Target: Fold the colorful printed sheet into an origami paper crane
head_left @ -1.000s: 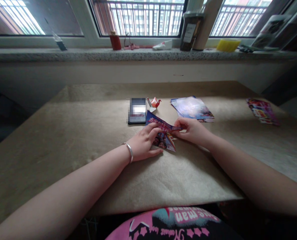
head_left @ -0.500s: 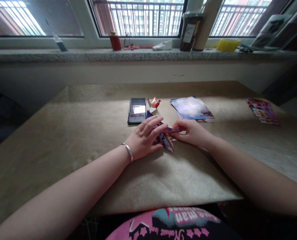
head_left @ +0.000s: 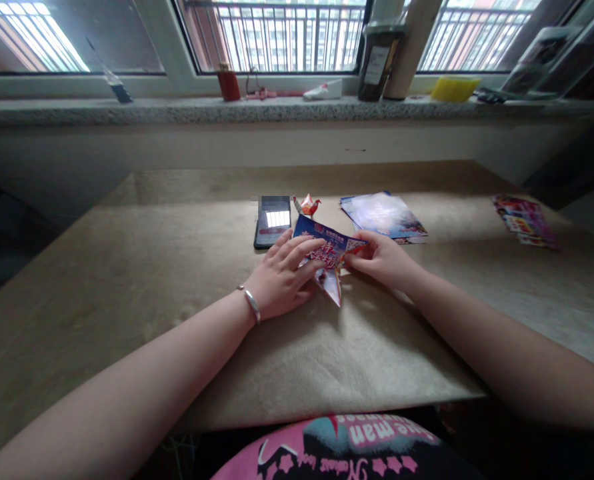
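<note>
A folded sheet of printed paper (head_left: 329, 248), blue and purple with pink lettering, is held between both hands over the table. One pointed flap of it hangs toward me. My left hand (head_left: 281, 277), a silver bangle at its wrist, has its fingers stretched over the paper's left part, with the thumb low at its edge; the paper lies in its grasp. On the other side, my right hand (head_left: 381, 259) pinches the right corner between thumb and fingers. Just beyond the paper sits a small red and white folded paper figure (head_left: 307, 205), partly covered by it.
A phone (head_left: 273, 223) lies left of the figure. Printed sheets (head_left: 384, 215) are stacked to the right, and more colourful papers (head_left: 525, 221) lie near the table's (head_left: 127, 280) right edge. Behind, the windowsill (head_left: 177, 115) carries a jar (head_left: 377, 63), a red container (head_left: 229, 85) and a yellow item (head_left: 455, 89).
The paper has tilted so its blue lettered face shows more, and its upper edge has risen toward the small figure. My left hand has shifted slightly left; my right has moved up a little.
</note>
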{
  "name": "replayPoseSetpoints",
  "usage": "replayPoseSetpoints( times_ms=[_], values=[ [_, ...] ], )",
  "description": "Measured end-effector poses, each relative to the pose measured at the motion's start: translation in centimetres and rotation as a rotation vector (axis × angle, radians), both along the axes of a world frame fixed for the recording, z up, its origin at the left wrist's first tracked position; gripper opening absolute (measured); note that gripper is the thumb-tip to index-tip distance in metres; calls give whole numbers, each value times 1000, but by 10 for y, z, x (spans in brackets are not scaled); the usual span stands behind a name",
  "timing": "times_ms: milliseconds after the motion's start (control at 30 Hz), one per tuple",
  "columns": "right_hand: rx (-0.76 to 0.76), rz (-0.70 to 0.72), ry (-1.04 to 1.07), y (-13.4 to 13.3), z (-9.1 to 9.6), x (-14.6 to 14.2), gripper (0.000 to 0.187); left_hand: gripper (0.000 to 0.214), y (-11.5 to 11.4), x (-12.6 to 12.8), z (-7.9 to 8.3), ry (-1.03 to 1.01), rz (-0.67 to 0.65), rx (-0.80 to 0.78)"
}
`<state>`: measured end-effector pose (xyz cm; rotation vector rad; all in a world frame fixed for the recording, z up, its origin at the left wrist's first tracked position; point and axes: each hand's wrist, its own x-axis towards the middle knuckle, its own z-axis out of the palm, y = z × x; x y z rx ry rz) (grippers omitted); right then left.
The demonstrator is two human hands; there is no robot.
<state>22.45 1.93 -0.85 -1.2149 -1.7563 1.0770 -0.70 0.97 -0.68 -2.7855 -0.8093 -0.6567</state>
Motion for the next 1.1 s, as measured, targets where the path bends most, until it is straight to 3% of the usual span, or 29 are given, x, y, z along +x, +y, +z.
replayPoseSetpoints(
  times_ms=[67, 167, 467, 767, 933, 1100],
  values=[
    [-52, -19, 103, 1, 1, -2, 22, 19, 1, 1, 1, -20, 8, 38],
    [-75, -34, 144, 0, 2, -5, 24, 15, 3, 2, 1, -50, -3, 82],
    [107, 21, -202, -10, 4, -7, 17, 8, 0, 5, 3, -136, -32, 33],
    [326, 141, -255, -13, 13, -6, 14, 53, -1, 4, 4, -212, -20, -11],
    [390, 173, -192, -17, 18, -8, 11, 50, -5, 3, 6, -214, 94, 29],
    [425, 141, -146, -19, 19, -9, 10, 47, -6, 4, 7, -249, 117, 33]
  ],
)
